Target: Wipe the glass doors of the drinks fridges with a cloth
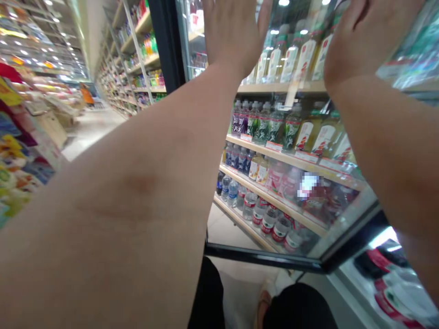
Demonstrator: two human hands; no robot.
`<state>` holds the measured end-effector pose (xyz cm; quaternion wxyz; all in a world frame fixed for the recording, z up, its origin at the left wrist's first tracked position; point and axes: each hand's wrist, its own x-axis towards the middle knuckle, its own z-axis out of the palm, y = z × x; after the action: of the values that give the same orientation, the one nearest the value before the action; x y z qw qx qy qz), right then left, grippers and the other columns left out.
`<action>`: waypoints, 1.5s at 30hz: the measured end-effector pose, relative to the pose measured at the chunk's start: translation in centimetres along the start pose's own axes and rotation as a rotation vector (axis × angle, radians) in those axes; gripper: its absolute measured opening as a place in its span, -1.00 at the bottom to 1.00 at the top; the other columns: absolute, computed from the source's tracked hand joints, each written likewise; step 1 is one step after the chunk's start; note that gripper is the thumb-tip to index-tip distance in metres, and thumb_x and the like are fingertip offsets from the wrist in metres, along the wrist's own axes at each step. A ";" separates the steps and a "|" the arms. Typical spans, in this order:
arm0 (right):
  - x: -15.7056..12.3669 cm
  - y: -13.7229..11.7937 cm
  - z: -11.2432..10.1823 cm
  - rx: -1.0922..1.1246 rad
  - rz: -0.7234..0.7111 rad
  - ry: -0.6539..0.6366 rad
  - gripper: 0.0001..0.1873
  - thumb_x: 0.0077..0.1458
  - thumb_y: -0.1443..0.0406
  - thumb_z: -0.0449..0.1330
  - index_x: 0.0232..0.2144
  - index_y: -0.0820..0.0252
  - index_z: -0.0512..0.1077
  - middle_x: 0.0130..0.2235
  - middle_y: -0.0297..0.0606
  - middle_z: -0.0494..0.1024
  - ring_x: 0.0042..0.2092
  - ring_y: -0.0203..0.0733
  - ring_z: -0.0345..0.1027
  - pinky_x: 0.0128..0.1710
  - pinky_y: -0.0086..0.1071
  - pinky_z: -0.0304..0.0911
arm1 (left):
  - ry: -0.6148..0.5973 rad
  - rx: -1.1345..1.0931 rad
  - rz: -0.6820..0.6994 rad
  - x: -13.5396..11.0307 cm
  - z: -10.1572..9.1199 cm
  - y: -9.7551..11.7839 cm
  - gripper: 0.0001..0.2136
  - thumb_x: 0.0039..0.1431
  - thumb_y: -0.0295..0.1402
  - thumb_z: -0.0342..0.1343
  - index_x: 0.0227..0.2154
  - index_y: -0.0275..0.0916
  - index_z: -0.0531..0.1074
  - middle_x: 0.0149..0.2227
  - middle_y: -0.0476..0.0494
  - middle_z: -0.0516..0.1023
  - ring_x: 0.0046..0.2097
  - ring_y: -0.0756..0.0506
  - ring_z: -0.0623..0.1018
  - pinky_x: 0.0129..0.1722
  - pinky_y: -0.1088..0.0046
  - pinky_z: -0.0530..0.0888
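Both my arms reach up and forward over a glass door (pixel 267 257) with a black frame. My left hand (pixel 236 34) is at the top middle, its back toward me and the thumb apart from the palm. The upper edge of the view cuts off its fingertips. To the right, my right hand (pixel 366 41) is raised too, with its thumb bent inward; most of its fingers are out of view. Behind or mirrored in the glass, bottles with white labels (pixel 305 57) stand in a row between my hands. Whether either hand touches the glass is hidden.
Green-labelled bottles (pixel 276 125) and water bottles (pixel 269 219) fill lower shelves seen in the pane. More bottles (pixel 394 297) lie at lower right. On the left run an aisle floor (pixel 91 128), stocked shelves (pixel 151 64) and a colourful display (pixel 20 169). A person in orange (pixel 86 95) is far off.
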<state>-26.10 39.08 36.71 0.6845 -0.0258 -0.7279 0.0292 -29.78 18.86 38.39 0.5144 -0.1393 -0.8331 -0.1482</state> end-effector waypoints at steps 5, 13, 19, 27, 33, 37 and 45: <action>-1.4 0.1 -0.5 0.044 -0.637 -0.122 -0.40 0.46 0.12 -0.22 0.45 0.01 0.11 0.46 -0.37 0.06 0.50 -0.01 -0.11 0.46 0.13 -0.17 | 0.019 0.029 0.032 0.3 0.4 -0.3 -0.47 0.57 -0.20 -0.24 0.49 -0.22 0.05 0.49 -0.06 0.08 0.50 -0.29 0.01 0.47 0.04 -0.18; -1.1 0.5 0.3 0.046 -0.267 -0.040 -0.36 0.37 0.23 -0.09 0.44 0.20 0.15 0.45 -0.19 0.09 0.50 0.11 -0.10 0.45 0.19 -0.13 | 0.095 -0.051 0.065 0.0 0.6 -0.5 -0.48 0.57 -0.24 -0.16 0.47 -0.27 0.07 0.49 -0.06 0.07 0.51 -0.30 -0.04 0.51 -0.01 -0.27; -1.5 0.2 0.3 0.051 -0.190 -0.058 -0.38 0.38 0.24 -0.10 0.44 0.07 0.13 0.45 -0.37 0.09 0.51 0.02 -0.10 0.49 0.23 -0.24 | 0.157 -0.117 0.092 0.4 1.2 -0.8 -0.47 0.53 -0.25 -0.11 0.45 -0.32 0.11 0.49 -0.06 0.09 0.51 -0.36 -0.05 0.52 -0.06 -0.33; -3.0 -0.2 -0.4 0.035 -0.631 -0.221 -0.40 0.41 0.05 -0.12 0.44 -0.25 0.02 0.47 -0.67 -0.01 0.54 -0.22 -0.24 0.55 0.11 -0.24 | 0.076 -0.046 0.045 0.4 0.6 -0.5 -0.46 0.52 -0.29 -0.15 0.48 -0.26 0.03 0.51 -0.02 0.01 0.52 -0.26 -0.11 0.51 0.02 -0.38; -2.4 0.0 0.5 0.014 0.001 -0.081 -0.27 0.32 0.24 -0.12 0.47 0.35 0.06 0.47 -0.17 -0.01 0.52 0.20 -0.20 0.48 0.32 -0.32 | 0.035 -0.003 -0.004 0.4 0.2 -0.1 -0.41 0.49 -0.27 -0.22 0.52 -0.19 -0.08 0.54 0.05 -0.15 0.53 -0.18 -0.22 0.49 0.13 -0.45; -3.5 -0.2 -0.1 0.014 -0.391 -0.176 -0.28 0.36 0.10 -0.09 0.49 0.13 0.03 0.50 -0.34 -0.08 0.54 0.04 -0.26 0.52 0.09 -0.19 | 0.056 -0.019 0.024 0.4 0.1 -0.2 -0.42 0.49 -0.28 -0.20 0.51 -0.19 -0.02 0.53 0.04 -0.08 0.52 -0.20 -0.16 0.49 0.11 -0.43; -3.1 0.3 1.2 -0.025 -0.029 -0.107 -0.23 0.30 0.26 -0.08 0.49 0.39 -0.04 0.50 -0.01 -0.10 0.53 0.21 -0.27 0.48 0.30 -0.33 | 0.095 0.053 0.082 0.1 0.2 -0.8 -0.42 0.52 -0.22 -0.26 0.51 -0.26 -0.04 0.52 0.04 -0.08 0.53 -0.21 -0.13 0.52 0.09 -0.31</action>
<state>-27.10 39.17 33.47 0.6444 -0.0224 -0.7643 0.0114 -30.32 18.20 38.34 0.5623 -0.1526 -0.8051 -0.1113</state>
